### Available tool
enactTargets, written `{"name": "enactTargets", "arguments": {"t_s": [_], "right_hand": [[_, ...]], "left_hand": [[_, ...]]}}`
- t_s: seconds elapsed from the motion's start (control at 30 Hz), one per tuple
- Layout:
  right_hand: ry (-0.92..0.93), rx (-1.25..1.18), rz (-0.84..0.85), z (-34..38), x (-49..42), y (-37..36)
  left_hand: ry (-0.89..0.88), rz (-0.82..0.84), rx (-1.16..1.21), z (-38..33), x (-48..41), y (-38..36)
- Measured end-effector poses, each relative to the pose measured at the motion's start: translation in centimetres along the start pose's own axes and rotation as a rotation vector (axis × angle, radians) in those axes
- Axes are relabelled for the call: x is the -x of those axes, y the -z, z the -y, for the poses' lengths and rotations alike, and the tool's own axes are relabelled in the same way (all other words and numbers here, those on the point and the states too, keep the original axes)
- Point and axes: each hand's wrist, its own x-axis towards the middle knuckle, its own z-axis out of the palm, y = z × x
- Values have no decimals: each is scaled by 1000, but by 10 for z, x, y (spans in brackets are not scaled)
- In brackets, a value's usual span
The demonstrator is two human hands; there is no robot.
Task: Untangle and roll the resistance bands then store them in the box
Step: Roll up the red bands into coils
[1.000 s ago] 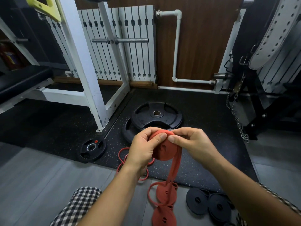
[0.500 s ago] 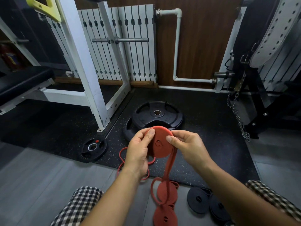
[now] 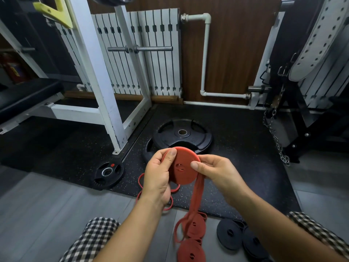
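A red resistance band wound into a flat roll is held up in front of me. My left hand grips its left edge, thumb on the top rim. My right hand pinches the right side, thumb on the face. The band's loose tail hangs down to the floor. Two finished red rolls lie below, with black rolls to their right. A thin red band lies loose on the floor behind my left hand. No box is in view.
Large black weight plates lie on the rubber mat just beyond my hands, a small plate to the left. A white rack post stands left, a hanging chain and black frame right. My checkered-trousered knees frame the bottom.
The roll has turned so its flat face points toward me and has grown slightly. My left thumb has shifted up to the top rim, and the hanging tail has shortened a little.
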Motion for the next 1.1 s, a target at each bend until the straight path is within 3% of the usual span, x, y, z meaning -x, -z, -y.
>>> {"name": "enactTargets", "arguments": {"t_s": [0.13, 0.23, 0.33, 0.57, 0.73, 0.9, 1.0, 1.1], "right_hand": [[32, 160, -77, -1, -3, 5], [79, 355, -98, 2, -5, 15], [125, 541, -79, 2, -3, 18], [26, 113, -11, 6, 0, 14], [4, 13, -23, 1, 2, 3], [45, -50, -57, 1, 2, -2], [91, 82, -48, 7, -2, 9], [146, 381, -50, 5, -4, 17]], "left_hand": [[4, 32, -39, 4, 1, 0], [-102, 224, -308, -5, -5, 8], [-100, 349, -470, -3, -7, 12], [-134, 142, -256, -1, 5, -1], [-91, -65, -34, -1, 3, -3], [13, -76, 142, 5, 8, -8], [19, 85, -35, -6, 2, -1], [-153, 317, -460, -14, -4, 11]]}}
